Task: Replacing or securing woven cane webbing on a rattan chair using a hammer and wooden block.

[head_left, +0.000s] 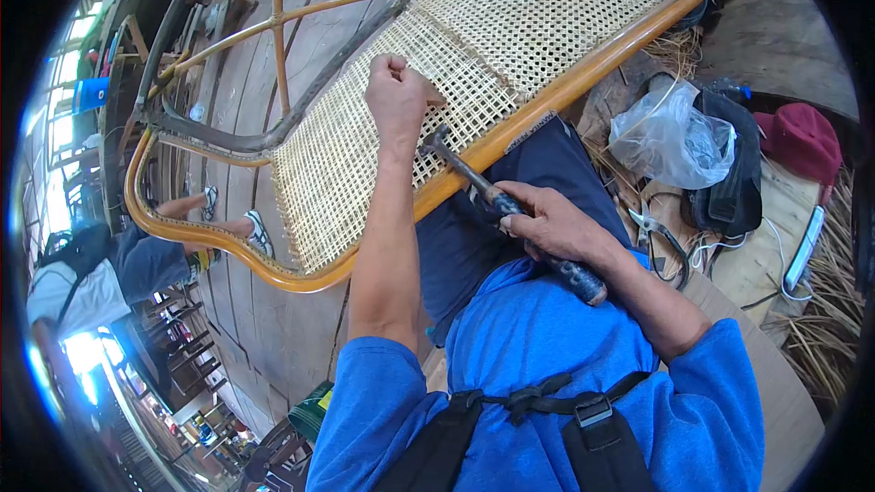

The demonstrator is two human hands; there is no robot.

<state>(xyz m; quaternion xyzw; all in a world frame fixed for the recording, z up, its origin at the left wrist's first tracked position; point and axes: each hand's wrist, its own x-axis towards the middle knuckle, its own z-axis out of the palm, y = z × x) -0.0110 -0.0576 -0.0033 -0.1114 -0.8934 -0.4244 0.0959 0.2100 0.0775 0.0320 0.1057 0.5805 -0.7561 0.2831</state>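
Two hands work at a woven cane panel (510,46) in its orange rattan frame (547,100), propped over grey wood floor planks (283,328). Left hand (397,96) is fisted, pressed on the weave near the frame's near edge. Right hand (551,223) grips a hammer (497,200), head just beside the left fist. Right of the frame: clear plastic bag (670,141), pliers (652,223), red cap (802,141), straw. Left of it, another person's legs in sneakers (258,232). Bkgd: stacked furniture, bright windows.
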